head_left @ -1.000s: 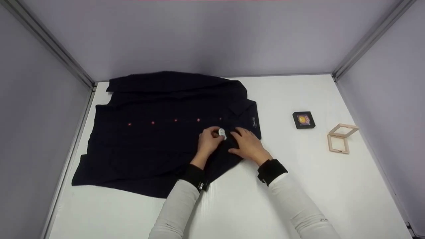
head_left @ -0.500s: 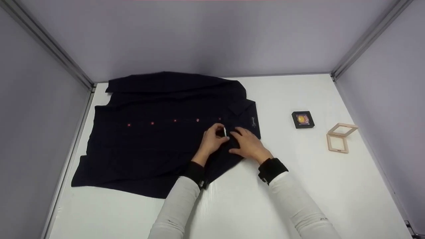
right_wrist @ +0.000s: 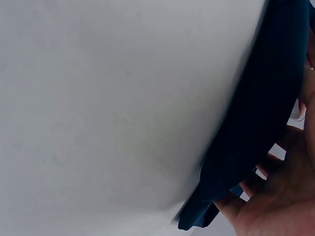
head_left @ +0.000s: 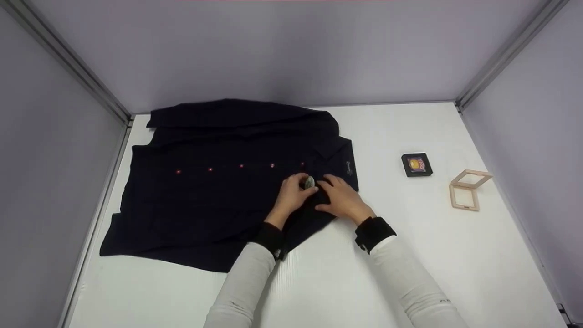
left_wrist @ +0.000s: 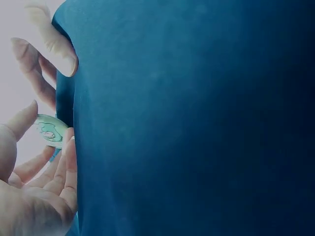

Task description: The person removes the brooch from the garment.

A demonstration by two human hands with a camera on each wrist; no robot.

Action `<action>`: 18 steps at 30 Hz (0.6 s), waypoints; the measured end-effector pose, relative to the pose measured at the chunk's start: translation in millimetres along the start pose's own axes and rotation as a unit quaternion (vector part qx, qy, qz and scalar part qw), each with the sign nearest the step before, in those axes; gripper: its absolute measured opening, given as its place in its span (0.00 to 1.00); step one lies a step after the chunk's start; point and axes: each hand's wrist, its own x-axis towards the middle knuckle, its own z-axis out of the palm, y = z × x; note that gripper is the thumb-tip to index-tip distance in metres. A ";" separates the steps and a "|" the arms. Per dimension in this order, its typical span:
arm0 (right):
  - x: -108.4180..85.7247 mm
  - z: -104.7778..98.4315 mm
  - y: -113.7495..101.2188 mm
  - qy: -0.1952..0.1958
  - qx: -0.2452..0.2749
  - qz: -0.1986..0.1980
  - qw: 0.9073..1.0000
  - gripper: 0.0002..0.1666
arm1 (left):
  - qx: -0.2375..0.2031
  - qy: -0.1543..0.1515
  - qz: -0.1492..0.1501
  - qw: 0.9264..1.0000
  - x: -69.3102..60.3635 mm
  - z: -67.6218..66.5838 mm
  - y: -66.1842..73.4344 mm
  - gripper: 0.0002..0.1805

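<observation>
A dark navy shirt (head_left: 218, 191) with red buttons lies flat, its collar (head_left: 344, 159) to the right. My left hand (head_left: 291, 193) pinches a small round badge (head_left: 309, 182) just above the shirt's chest, below the top button. In the left wrist view the badge (left_wrist: 50, 132) stands tilted between thumb and fingers, showing a green cartoon print; its back is hidden. Close to the right of it, my right hand (head_left: 344, 199) rests on the shirt near the collar, fingers spread. The right wrist view shows these fingers (right_wrist: 275, 169) against the cloth's edge.
On the white table (head_left: 391, 282), right of the shirt, sits a small black box (head_left: 416, 165) with a colourful picture. Farther right stands a light wooden hinged frame (head_left: 464, 197), unfolded. Grey walls (head_left: 291, 54) enclose the table's back and sides.
The badge has turned in my left hand, from its pale face to edge-on, then to a darker greenish face. My left hand has shifted slightly right; the right hand has hardly moved.
</observation>
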 end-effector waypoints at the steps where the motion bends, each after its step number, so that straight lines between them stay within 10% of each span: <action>1: 0.1 -0.4 0.1 0.000 0.000 0.000 1.000 0.45 | 0.009 0.001 0.001 1.000 0.3 -0.3 0.3 0.24; 18: -2.7 0.2 0.2 0.015 0.010 -0.006 1.000 0.44 | 0.039 0.002 -0.019 0.999 -14.1 -12.2 -1.7 0.25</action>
